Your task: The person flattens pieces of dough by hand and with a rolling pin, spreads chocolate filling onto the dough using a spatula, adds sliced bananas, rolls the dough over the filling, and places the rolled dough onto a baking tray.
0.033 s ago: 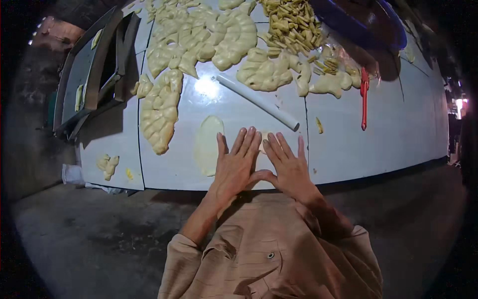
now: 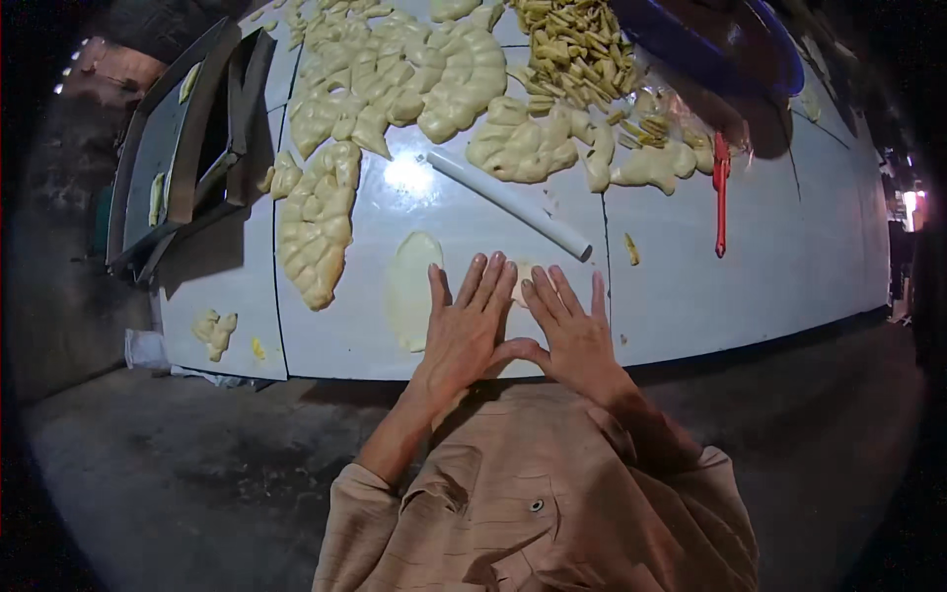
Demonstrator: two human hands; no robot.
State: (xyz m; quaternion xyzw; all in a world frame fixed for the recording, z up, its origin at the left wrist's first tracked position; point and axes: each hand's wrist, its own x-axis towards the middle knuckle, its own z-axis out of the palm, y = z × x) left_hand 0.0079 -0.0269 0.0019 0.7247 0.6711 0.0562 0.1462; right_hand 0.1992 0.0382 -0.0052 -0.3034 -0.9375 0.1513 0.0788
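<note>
At the near edge of the white surface (image 2: 730,296), the left hand (image 2: 462,318) and the right hand (image 2: 574,331) are held side by side, palms down, thumbs brought close together. The fingers (image 2: 490,277) of both are stretched out flat and wide, and nothing is seen gripped in either. A pale dough piece (image 2: 519,285) is partly covered between them; whether it is being pressed cannot be told. Just left of the left hand, a thin oval dough sheet (image 2: 408,293) is laid flat. Beyond the hands, a white rod (image 2: 508,204) is placed diagonally, and large dough masses (image 2: 409,74) are spread toward the far side. Cut yellowish sticks (image 2: 575,54) are heaped near a blue basin (image 2: 789,64). A red-handled tool (image 2: 721,197) is set down at the right, while metal trays (image 2: 148,173) are propped at the left.
</note>
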